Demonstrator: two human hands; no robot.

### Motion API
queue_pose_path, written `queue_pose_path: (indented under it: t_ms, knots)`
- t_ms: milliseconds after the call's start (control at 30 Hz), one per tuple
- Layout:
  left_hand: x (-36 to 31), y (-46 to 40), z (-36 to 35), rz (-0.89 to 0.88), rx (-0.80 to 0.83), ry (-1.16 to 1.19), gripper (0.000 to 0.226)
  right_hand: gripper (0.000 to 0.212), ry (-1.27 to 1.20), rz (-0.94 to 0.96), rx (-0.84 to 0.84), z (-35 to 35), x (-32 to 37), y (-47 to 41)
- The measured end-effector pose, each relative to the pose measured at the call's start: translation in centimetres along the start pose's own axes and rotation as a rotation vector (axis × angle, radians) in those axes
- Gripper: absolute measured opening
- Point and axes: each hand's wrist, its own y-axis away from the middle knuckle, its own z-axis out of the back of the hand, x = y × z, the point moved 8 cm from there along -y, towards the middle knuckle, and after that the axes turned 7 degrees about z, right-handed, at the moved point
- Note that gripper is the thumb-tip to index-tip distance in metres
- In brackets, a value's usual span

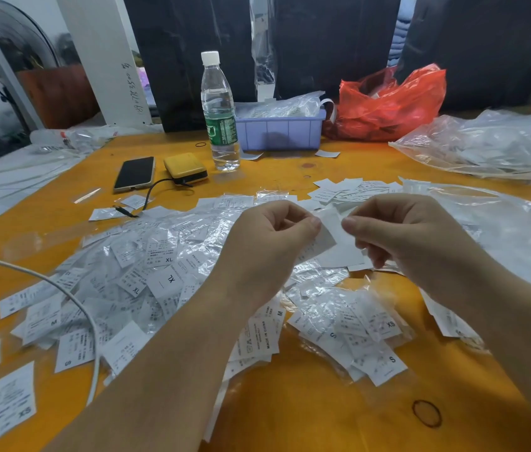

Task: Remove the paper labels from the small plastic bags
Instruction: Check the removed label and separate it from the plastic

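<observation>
- left hand [274,230] and right hand [398,233] are both pinching one small bagged label [329,236], held up over the orange table [306,402]
- loose labels [352,190] are piling up far right
- honestly loads left, big heap of bagged labels [146,272] sitting near left

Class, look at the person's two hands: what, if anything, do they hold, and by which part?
Both hands pinch one small white label above the pile: the left hand at its left edge, the right hand at its right edge. Whether a bag surrounds it cannot be told.
</observation>
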Motion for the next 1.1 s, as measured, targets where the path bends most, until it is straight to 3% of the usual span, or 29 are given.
queue_pose_path:
  t_ms: [100,200,300,367,533,700,867,1100]
  knots:
    - [0.5,-0.3,0.9,0.032,-0.081,-0.095,0.007,0.002,0.359,0.065,-0.041,1.1,0.2,-0.1]
    - [0.8,-0.5,1.6,0.038,-0.154,-0.291,0.005,0.023,0.669,0.007,0.076,0.5,-1.0,0.0]
    - [1.1,-0.6,2.3,0.055,-0.209,-0.407,0.01,0.047,0.788,-0.092,0.22,-0.7,-2.5,0.3]
    - [1.1,-0.6,2.4,0.032,-0.232,-0.48,0.02,0.048,0.847,-0.095,0.258,-1.1,-2.7,0.5]
    - [0.4,-0.3,1.4,-0.044,-0.211,-0.528,0.021,0.025,0.911,-0.001,0.232,-1.2,-2.1,0.4]
    - [0.7,-0.1,0.2,-0.043,-0.112,-0.499,0.016,0.034,0.908,0.021,0.236,-1.3,-2.4,0.1]
    - [0.8,-0.1,-0.4,-0.035,-0.053,-0.469,0.012,0.012,0.922,0.08,0.221,-1.7,-2.1,0.0]
    - [0.8,0.0,-0.5,-0.034,-0.048,-0.46,0.011,0.017,0.835,0.202,0.107,-1.5,-0.5,-0.2]
